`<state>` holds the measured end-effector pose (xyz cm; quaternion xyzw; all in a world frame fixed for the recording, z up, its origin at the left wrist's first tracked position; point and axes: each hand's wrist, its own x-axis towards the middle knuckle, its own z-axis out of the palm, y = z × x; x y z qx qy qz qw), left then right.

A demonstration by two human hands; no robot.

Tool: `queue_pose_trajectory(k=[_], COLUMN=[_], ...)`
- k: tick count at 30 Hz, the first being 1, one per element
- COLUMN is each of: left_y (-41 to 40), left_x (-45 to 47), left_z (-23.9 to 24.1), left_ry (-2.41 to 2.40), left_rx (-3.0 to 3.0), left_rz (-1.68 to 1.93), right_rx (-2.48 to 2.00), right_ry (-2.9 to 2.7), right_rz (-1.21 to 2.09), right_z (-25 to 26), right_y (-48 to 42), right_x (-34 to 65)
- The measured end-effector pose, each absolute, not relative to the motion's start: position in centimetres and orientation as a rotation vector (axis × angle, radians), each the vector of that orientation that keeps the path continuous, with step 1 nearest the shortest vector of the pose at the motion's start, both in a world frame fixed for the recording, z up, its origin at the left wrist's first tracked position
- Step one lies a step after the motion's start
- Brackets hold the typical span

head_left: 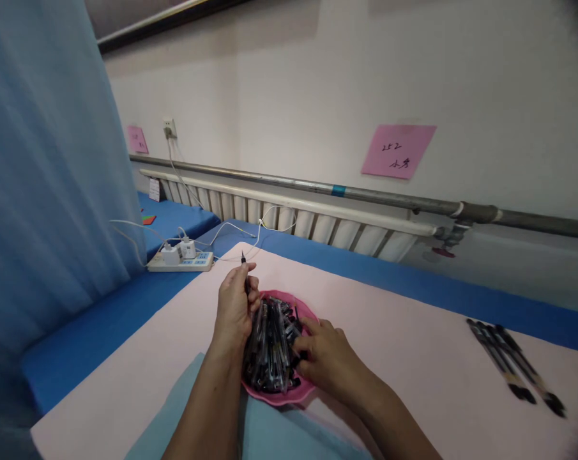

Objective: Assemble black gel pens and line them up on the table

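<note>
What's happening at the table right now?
A person's left hand holds a black pen part with its pointed tip up. The right hand has its fingers in the right side of a pink bowl, among loose clear and black pen pieces; whether it has hold of one can't be told. The bowl sits on a pink sheet, and several black-ended pens lie side by side toward the right edge.

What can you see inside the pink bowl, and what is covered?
A heap of clear and dark pen parts fills the bowl. The right grip covers part of its right side; the heap hides the bottom.
</note>
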<state>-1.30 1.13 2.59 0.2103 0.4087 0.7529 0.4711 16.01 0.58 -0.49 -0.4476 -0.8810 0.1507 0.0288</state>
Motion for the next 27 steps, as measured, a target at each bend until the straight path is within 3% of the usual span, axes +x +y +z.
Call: queue_pose_trajectory(k=[16,22,27], left_y=[1.6,1.6,1.3], left_x=[-0.7,-0.5,0.2], left_z=[1.7,2.1,2.5], left_ry=[0.94,0.886,0.836], left_rx=[0.464,0.424,0.455], left_rz=[1.768,1.744,1.729], right_rx=[-1.366,-1.301,-1.264], right_ry=[-2.653,-2.476,-2.032], right_rz=[0.596,0.494,0.949], right_z=[-1.4,1.0,3.5], right_y=[0.8,0.5,0.1], right_x=[15.9,16.7,16.6])
